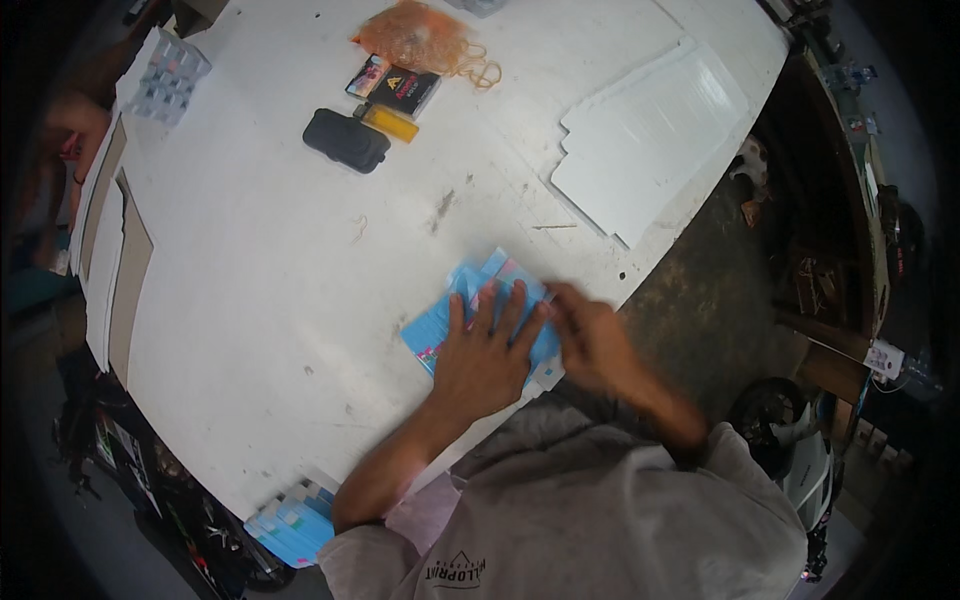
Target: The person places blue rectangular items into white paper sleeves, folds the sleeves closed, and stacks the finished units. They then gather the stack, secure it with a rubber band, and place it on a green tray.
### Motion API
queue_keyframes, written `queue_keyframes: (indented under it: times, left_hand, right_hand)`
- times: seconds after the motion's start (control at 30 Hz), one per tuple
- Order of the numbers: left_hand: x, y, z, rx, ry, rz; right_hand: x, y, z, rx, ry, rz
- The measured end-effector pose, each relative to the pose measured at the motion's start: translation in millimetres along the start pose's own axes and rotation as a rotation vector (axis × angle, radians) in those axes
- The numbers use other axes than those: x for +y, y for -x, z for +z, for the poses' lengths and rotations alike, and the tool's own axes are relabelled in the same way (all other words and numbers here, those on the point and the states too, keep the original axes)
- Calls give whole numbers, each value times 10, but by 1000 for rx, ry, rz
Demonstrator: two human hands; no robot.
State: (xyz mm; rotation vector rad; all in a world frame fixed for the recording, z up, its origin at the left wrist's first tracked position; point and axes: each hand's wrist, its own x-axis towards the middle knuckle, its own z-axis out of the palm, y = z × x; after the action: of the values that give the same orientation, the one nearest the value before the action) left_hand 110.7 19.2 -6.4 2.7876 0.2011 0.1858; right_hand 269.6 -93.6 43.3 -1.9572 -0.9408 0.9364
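Blue printed card pieces [425, 328] with pink patches lie overlapped near the table's front edge. Flat on top of them rests my left hand [480, 350], its fingers spread and pressing down. My right hand [590, 340] is at the right side of the cards, slightly smeared, with thumb and fingers closed at the edge of one blue card. How far its fingertips reach under the card is hidden. A small white piece [549, 374] sticks out below the cards at the table edge.
A stack of white die-cut card blanks [650, 140] lies far right. Toward the back are a dark case [346, 140], a yellow lighter [390, 123], a dark pack [410, 92] and an orange bag [410, 38]. More blue cards [290, 530] sit lower left. Another person's arm [88, 135] shows far left.
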Motion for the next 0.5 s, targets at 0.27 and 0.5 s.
queue_keyframes:
  times: [0.27,0.5]
  left_hand:
    - [-49,-191,-221,-30,276,-13]
    - [-47,-150,-47,18,193,-63]
  right_hand:
    - [457,-498,-393,592,734,-446]
    - [181,-278,-41,402,602,-370]
